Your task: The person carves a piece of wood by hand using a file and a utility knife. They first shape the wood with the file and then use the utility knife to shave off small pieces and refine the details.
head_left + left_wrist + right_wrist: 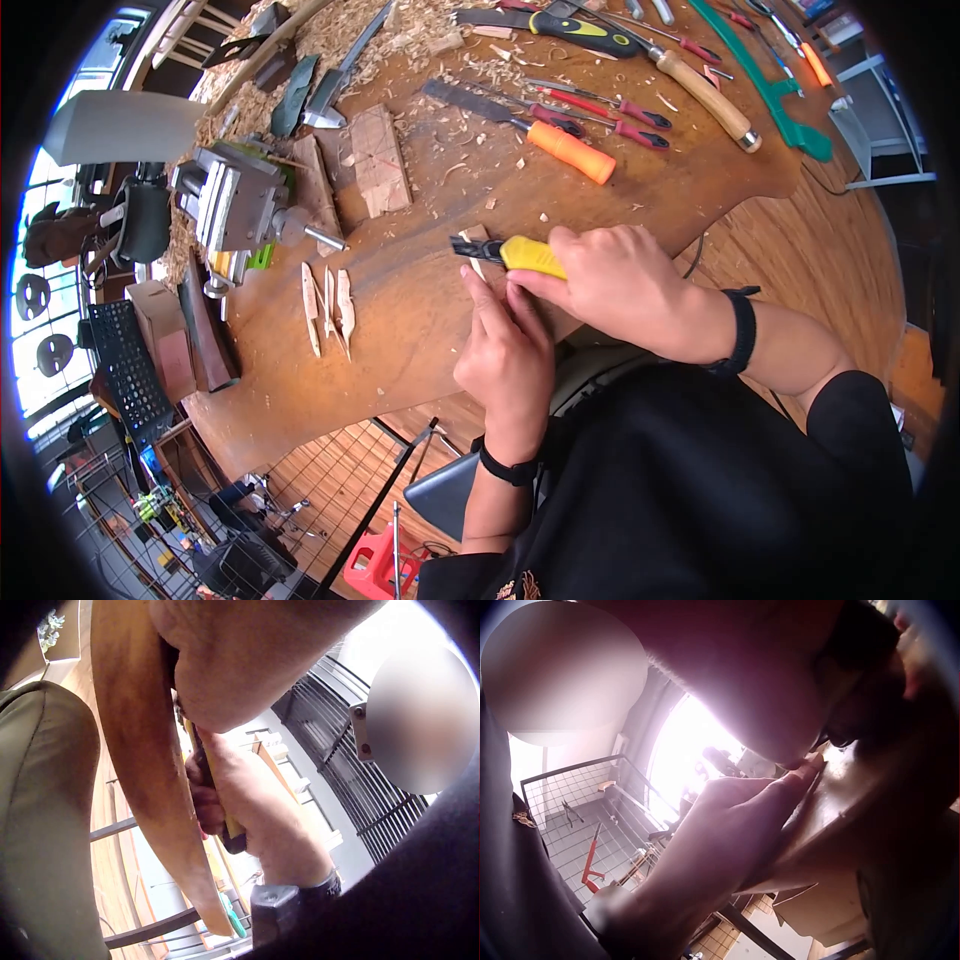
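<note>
In the head view my right hand point(635, 285) grips a yellow utility knife point(535, 257) whose black front end points left. That end lies across a small strip of light wood point(474, 236) near the table's front edge. My left hand point(508, 365) pinches the strip's near end, fingertips right beside the knife. In the left wrist view the right hand point(247, 795) is wrapped around the knife's handle. The right wrist view shows the left hand point(735, 817) with its fingers together at the strip. Three slim carved wood pieces point(345, 300) lie left of the hands.
A metal vise point(225, 205) stands at the left, beside a flat wood block point(380, 160). Behind the hands lie an orange-handled tool point(570, 152), several red-handled tools point(640, 135), a wooden-handled tool point(708, 100) and a green tool point(770, 90). Shavings point(420, 50) cover the back.
</note>
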Demonstrator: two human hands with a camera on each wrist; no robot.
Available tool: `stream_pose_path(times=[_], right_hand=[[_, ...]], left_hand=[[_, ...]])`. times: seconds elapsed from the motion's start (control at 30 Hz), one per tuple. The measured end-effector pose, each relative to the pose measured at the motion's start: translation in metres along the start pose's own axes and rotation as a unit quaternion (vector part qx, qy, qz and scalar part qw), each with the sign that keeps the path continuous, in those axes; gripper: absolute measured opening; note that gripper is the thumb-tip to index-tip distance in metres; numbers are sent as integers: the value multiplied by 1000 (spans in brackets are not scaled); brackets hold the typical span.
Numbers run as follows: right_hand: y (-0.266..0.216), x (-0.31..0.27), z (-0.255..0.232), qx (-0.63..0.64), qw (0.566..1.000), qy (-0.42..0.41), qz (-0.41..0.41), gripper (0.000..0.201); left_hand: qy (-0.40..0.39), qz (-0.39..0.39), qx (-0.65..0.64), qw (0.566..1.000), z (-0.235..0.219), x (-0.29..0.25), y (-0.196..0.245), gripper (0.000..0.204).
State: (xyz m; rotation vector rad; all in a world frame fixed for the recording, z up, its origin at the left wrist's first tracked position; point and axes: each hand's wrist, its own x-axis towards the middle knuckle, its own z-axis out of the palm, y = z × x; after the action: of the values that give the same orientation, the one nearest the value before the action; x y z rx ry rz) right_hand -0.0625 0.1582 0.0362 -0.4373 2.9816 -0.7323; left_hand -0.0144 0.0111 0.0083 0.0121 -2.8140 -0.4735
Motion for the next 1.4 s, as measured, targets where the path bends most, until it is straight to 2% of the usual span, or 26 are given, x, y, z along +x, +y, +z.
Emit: stream_pose_path(times=[0.17,0.23,0.33,0.4,0.43,0.47,0.5,0.53,0.6,0.63,0.67,0.7,0.73,0.77,0.8,0.87,0.93,1.07,1.4], right_hand=[[-2,6,1,-6,1000,-25,8,56],[-7,21,15,2,999,48,22,55],[-7,37,16,-4,998,65,-18,54],[-7,33,7,4,999,51,-2,56],[-5,31,2,50,998,38,24,56],[-1,29,-2,92,994,24,47,56],[6,26,2,136,989,53,35,54],[8,24,0,127,991,39,9,54],[7,21,-6,220,974,40,28,53],[6,22,-8,210,978,21,-5,53],[6,21,-9,238,971,28,11,54],[6,19,-9,267,962,36,33,54],[9,17,-6,260,965,21,9,54],[16,15,-2,305,952,26,27,55],[24,13,4,350,935,32,49,57],[32,13,7,361,932,29,28,57],[25,11,1,425,902,3,70,59],[28,10,-1,424,904,-1,55,61],[31,9,2,455,889,2,43,62]], left_hand=[[-6,6,4,1000,-1,0,0,52],[-4,10,4,1000,0,0,2,52],[-9,-3,-4,1000,-1,-1,1,52],[2,-14,-33,999,1,-2,-1,50],[6,-26,-33,999,-2,-4,-1,50],[2,-61,-112,992,-8,-5,-3,48],[4,-98,-192,976,-10,-3,-5,46],[63,-111,-295,947,-5,-2,-8,40],[31,-214,-429,877,-8,-3,-14,38],[7,-252,-538,805,-21,4,-11,38],[40,-267,-542,796,-24,9,-7,38],[47,-285,-620,729,-26,15,-5,39],[52,-291,-694,657,-25,21,-6,40],[34,-272,-717,641,-23,24,-12,40],[54,-273,-720,636,-18,28,-13,40],[74,-245,-782,568,-8,35,-15,45],[74,-235,-787,565,-1,32,-19,46],[68,-203,-792,571,5,30,-19,49],[68,-194,-782,588,4,30,-14,51]])
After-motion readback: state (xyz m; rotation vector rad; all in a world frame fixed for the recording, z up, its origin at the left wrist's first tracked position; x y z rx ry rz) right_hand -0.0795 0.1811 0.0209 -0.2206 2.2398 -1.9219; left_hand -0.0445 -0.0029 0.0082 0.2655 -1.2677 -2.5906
